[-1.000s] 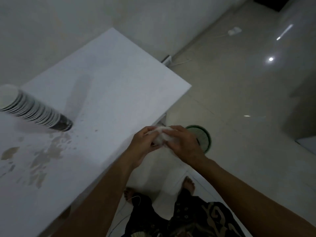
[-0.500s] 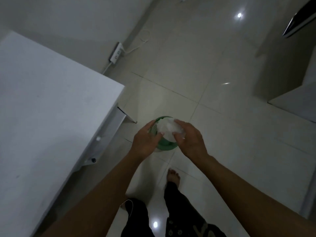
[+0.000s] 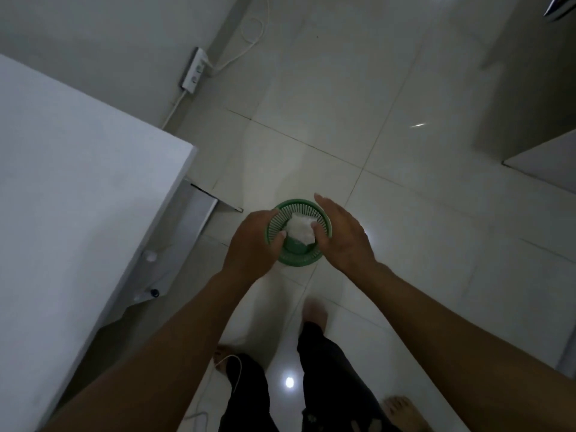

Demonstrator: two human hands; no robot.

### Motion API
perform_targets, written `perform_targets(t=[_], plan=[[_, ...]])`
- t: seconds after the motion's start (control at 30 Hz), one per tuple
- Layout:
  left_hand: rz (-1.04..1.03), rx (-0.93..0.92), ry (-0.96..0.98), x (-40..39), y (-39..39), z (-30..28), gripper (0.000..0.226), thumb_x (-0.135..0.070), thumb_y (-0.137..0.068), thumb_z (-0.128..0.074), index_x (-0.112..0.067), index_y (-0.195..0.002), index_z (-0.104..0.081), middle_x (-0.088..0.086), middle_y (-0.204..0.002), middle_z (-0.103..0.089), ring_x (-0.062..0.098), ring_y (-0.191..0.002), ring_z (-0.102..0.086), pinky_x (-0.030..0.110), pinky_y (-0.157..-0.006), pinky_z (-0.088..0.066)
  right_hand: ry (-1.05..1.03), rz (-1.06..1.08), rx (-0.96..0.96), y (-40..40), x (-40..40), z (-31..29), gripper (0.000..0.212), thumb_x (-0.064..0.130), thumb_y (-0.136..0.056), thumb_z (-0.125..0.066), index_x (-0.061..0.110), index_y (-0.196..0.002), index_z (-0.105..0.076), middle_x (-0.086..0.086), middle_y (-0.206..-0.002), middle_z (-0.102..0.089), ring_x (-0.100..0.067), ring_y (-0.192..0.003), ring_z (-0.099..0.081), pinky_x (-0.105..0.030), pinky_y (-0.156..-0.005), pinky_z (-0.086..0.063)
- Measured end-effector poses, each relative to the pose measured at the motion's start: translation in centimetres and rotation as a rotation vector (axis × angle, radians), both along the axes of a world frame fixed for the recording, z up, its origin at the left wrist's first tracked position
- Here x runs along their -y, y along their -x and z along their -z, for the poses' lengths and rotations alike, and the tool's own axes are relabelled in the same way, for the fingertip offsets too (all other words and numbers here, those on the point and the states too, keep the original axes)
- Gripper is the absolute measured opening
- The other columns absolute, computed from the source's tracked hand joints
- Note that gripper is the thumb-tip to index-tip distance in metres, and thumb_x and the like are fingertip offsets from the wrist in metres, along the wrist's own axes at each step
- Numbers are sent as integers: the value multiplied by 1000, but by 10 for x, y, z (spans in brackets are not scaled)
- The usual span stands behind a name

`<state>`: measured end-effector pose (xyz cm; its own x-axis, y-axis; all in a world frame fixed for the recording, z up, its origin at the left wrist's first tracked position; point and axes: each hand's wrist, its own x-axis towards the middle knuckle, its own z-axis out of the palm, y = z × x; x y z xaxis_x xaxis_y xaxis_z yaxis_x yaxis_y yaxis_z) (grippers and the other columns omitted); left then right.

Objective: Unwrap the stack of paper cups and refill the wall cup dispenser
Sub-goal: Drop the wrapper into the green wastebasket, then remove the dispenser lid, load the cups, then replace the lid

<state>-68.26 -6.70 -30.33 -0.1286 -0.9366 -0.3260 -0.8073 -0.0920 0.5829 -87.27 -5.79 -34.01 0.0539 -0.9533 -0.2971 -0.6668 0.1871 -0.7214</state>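
A crumpled white plastic wrapper point(image 3: 300, 228) lies inside a green mesh waste basket point(image 3: 299, 260) on the floor. Both hands hover over the basket's rim. My left hand point(image 3: 254, 244) is on the left side with its fingers curled loosely downward, and its thumb points toward the wrapper. My right hand point(image 3: 343, 235) is on the right side with its fingers stretched out flat and nothing in them. The cup stack and the wall dispenser are out of view.
The white table point(image 3: 78, 198) fills the left side, its corner close to the basket. A power strip point(image 3: 194, 70) with a white cable lies by the wall. My bare feet stand on glossy tiles point(image 3: 405, 229). A pale cabinet point(image 3: 545, 157) stands at the right.
My view swung from the table and cup stack down to the floor. Both hands carried the balled wrapper over the green basket and let it drop in; the right hand's fingers spread.
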Motion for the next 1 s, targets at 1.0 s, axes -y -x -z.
perform_targets(t=[1.0], plan=[[-736,492,940,-180,-436,-282,39,-26,-89,-65,-14,-126,-64,7,-136,-59,26,-132,-50,45,-106,-42,762,-780,340,-481,-31,-279,41,29,-99,-54,21,-138,-54,4,-136,-59,-12,-126,-55,-30,-101,-49]])
